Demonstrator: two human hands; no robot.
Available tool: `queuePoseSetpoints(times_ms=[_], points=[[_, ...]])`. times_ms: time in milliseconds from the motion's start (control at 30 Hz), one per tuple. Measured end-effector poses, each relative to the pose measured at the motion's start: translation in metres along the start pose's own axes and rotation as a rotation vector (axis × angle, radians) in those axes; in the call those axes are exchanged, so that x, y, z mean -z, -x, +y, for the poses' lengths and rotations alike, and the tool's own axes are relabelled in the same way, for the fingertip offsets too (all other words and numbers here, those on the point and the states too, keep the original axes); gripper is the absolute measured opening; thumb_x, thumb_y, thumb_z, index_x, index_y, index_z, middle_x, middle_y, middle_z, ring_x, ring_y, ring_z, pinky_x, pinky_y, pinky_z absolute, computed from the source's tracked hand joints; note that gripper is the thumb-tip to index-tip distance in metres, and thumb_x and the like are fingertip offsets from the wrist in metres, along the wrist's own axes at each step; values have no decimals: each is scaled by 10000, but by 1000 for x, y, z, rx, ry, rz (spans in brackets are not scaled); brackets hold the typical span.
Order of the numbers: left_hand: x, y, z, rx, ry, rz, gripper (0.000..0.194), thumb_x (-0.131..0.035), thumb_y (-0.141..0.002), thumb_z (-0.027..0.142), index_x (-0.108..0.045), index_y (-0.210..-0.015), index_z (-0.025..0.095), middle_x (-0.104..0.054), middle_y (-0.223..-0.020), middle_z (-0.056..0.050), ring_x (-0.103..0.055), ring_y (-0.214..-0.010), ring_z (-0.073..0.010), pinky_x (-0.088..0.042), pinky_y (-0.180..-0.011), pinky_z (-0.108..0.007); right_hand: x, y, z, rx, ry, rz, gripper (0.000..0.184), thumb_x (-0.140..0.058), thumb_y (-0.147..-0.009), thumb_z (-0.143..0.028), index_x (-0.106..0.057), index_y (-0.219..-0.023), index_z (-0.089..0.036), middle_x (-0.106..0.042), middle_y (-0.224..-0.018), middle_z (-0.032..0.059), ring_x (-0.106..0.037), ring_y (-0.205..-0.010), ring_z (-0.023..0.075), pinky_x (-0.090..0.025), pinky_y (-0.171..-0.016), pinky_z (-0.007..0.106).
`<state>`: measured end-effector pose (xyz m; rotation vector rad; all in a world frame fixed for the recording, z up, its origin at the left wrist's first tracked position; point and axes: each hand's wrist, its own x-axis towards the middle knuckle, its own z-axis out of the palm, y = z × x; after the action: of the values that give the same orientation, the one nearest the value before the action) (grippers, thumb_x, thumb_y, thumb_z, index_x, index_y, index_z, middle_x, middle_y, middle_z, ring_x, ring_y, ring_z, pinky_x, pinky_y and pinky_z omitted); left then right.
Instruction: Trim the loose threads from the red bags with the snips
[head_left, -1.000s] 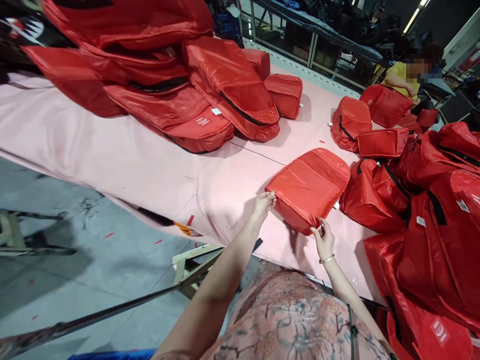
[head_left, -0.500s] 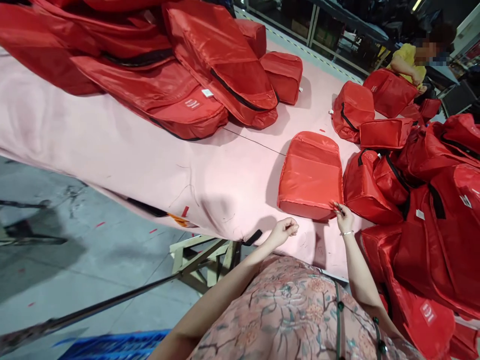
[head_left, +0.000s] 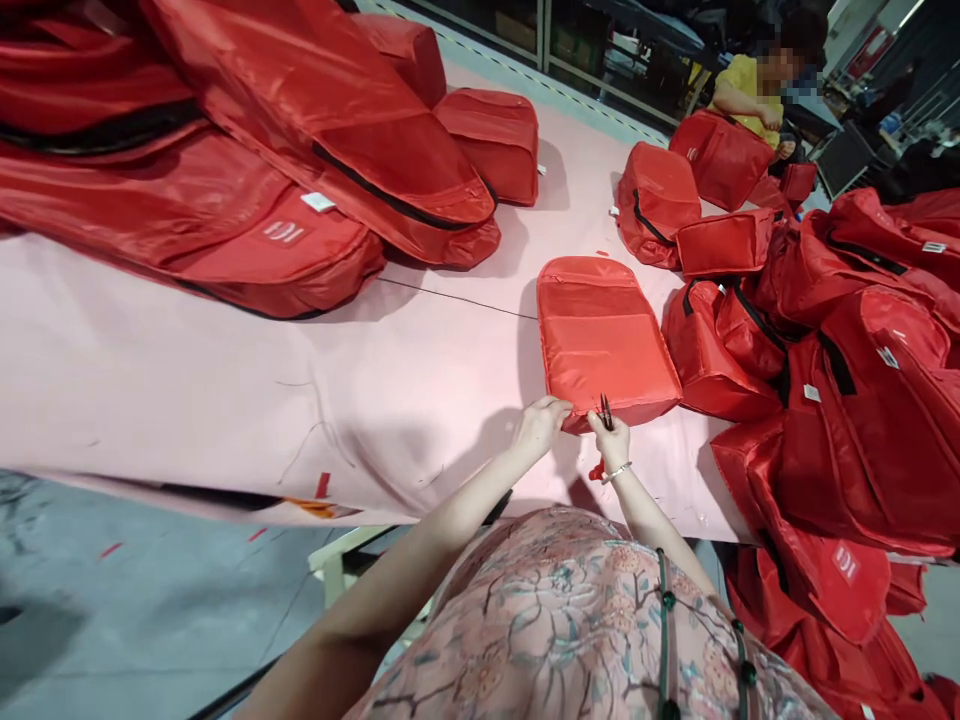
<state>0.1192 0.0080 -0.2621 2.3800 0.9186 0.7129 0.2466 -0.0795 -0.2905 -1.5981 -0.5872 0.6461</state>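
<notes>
A red bag (head_left: 611,345) lies flat on the pink-covered table in front of me, its near edge towards my body. My left hand (head_left: 541,425) is closed in a pinch at the bag's near left corner. Close beside it, my right hand (head_left: 613,440) grips a pair of thread snips (head_left: 606,408), dark blades pointing up over the bag's near edge. Something small and red (head_left: 597,470) shows below the right hand; whether it belongs to the snips I cannot tell.
Large red bags (head_left: 300,180) are heaped on the left of the pink table cover (head_left: 225,380). More red bags (head_left: 840,420) crowd the right side and hang over the near edge. A person in yellow (head_left: 739,95) is at the far right. Red scraps lie on the floor.
My right hand has moved left along the bag's near edge with the snips. My left hand now pinches the near left corner. The bag has turned slightly, and the view has shifted.
</notes>
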Motion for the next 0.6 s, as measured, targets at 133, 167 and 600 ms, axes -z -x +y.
queuePoseSetpoints(times_ms=[133, 167, 600], points=[[13, -18, 13, -119, -295, -268, 215, -443, -832, 137, -654, -870, 131, -644, -804, -93, -619, -706, -169, -472, -648, -264, -13, -4, -3, -180, -177, 44, 451, -684, -545, -500, -331, -534, -219, -277, -386, -104, -231, -368, 42, -192, -342, 198], [15, -21, 19, -161, -342, -312, 200, -451, -822, 120, -650, -843, 116, -637, -771, -100, -618, -699, -174, -466, -645, -267, -13, -5, -4, -189, -204, 43, 443, -690, -535, -484, -335, -539, -218, -283, -388, -106, -231, -365, 40, -188, -343, 197], [16, -34, -3, -101, 77, -281, 133, -480, -756, 169, -610, -746, 142, -659, -733, -55, -607, -662, -150, -461, -627, -250, -8, 0, -8, -148, -196, -9, 399, -684, -579, -485, -412, -564, -194, -322, -408, -98, -243, -381, 44, -196, -371, 200]])
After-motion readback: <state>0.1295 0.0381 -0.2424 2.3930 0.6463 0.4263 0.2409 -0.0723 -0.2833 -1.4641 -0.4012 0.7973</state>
